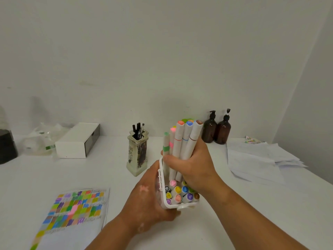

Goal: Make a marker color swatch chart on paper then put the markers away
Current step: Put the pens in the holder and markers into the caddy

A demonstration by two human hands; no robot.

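Marker swatch chart (72, 212) lies flat on the counter (27, 177) at my left, its rows of colour blocks edged by scribbles too small to read. My left hand (147, 201) curls around the side and bottom of the white marker case (171, 206), which is tilted with its open end toward me. Capped markers (178, 193) stand inside it, their cap print illegible. My right hand (194, 166) is clamped around a bundle of markers (180, 141) whose lower ends sit in the case. Behind it, a pen holder (137, 150) bears dark marks I cannot read.
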